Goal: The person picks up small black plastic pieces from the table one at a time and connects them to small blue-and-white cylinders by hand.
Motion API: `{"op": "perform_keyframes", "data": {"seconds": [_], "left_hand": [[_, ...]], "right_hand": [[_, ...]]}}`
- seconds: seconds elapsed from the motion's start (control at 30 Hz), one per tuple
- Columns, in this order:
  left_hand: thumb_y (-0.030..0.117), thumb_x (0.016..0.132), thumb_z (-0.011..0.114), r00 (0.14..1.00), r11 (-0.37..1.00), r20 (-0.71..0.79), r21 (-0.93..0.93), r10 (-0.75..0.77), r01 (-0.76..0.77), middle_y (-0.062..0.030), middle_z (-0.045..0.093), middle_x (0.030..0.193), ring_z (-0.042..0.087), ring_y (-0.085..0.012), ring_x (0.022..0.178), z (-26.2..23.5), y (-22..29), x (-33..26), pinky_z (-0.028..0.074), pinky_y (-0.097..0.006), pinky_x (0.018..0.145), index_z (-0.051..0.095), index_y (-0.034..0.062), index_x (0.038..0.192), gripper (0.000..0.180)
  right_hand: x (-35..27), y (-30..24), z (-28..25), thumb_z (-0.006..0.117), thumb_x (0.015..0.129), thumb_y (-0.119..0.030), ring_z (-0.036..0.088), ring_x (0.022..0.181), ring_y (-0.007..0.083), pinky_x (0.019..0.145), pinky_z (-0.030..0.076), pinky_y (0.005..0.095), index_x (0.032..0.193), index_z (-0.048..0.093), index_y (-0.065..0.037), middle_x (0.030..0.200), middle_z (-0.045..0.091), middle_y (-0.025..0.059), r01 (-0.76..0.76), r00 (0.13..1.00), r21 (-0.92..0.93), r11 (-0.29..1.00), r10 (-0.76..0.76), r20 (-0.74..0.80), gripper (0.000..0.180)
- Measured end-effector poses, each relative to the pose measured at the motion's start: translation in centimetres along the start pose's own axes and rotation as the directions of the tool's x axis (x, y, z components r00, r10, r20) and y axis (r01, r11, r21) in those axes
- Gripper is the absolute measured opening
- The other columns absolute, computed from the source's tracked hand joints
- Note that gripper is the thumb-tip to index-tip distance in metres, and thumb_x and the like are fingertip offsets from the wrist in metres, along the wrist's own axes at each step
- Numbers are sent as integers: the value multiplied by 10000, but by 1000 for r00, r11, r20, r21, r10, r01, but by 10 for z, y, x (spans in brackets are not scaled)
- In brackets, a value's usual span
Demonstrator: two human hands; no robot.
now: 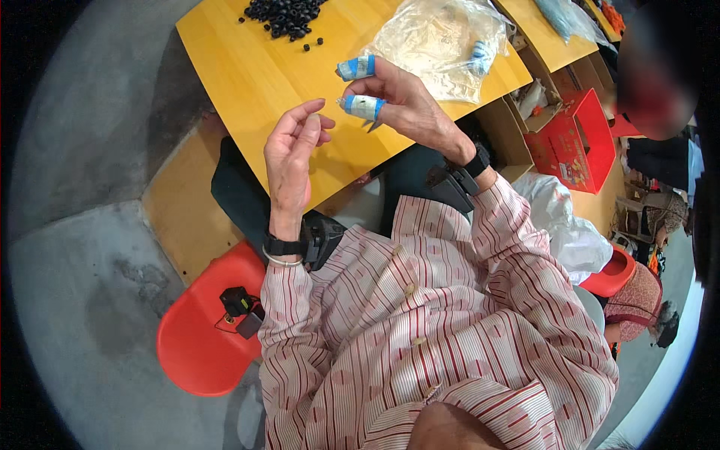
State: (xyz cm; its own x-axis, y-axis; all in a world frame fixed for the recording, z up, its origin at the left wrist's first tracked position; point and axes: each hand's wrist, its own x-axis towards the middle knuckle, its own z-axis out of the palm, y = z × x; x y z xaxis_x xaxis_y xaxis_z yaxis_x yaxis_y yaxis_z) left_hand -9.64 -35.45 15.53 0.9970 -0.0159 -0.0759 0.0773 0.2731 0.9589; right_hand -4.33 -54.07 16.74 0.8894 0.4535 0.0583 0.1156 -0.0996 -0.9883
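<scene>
My left hand [291,161] is raised over the near edge of the yellow table [240,67]. Its thumb presses toward the curled fingers, and anything between them is too small or hidden to make out. Opposite it, a little to the right, is my right hand [420,109]. Blue and white tape wraps its index finger [356,68] and its thumb [363,106], which stand apart. A small grey pointed tool [372,127] sticks out beneath that thumb, apparently held by the curled fingers; the rest of it is hidden.
Many small black ring-like parts [289,15] lie piled at the table's far side. A clear plastic bag [431,45] spreads at the far right. Right of the table are a red box [574,142] and a white bag [566,229]. A red stool [202,330] stands left, holding small black devices [237,301].
</scene>
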Motion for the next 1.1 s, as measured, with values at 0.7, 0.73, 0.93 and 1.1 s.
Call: {"op": "perform_keyframes", "data": {"seconds": [0.7, 0.73, 0.93, 1.1], "left_hand": [[143, 925, 545, 999, 995, 34, -89, -34, 37, -24, 585, 894, 519, -77, 777, 10, -24, 24, 420, -204, 719, 580, 14, 1008, 157], [143, 925, 547, 999, 994, 30, -101, -45, 48, -23, 585, 894, 519, -76, 777, 11, -20, 24, 421, -202, 718, 576, 15, 1014, 159], [135, 919, 552, 998, 996, 29, -71, -53, 55, -18, 581, 874, 515, -70, 764, 22, -13, 29, 420, -198, 707, 571, 10, 1015, 159], [133, 911, 561, 997, 993, 39, -98, -66, 69, -28, 585, 866, 510, -71, 750, 33, -12, 37, 416, -201, 703, 569, 2, 1018, 170]], "right_hand": [[6, 25, 5, 620, 882, -193, 579, 883, 102, 693, 484, 246, 1218, 503, -62, 1008, 631, 45, -9, 1000, -55, 998, 9, -1, 379], [6, 27, 5, 616, 885, -202, 576, 880, 102, 690, 488, 244, 1221, 500, -62, 1010, 627, 47, 11, 1000, -52, 999, -12, -24, 382], [5, 20, -1, 608, 868, -149, 610, 825, 154, 726, 500, 289, 1139, 536, -5, 913, 649, 100, 17, 994, -25, 1000, -20, -111, 315], [2, 19, -11, 611, 863, -150, 609, 790, 144, 672, 500, 287, 1130, 550, -16, 900, 653, 96, 18, 984, 0, 1000, -18, -179, 304]]}}
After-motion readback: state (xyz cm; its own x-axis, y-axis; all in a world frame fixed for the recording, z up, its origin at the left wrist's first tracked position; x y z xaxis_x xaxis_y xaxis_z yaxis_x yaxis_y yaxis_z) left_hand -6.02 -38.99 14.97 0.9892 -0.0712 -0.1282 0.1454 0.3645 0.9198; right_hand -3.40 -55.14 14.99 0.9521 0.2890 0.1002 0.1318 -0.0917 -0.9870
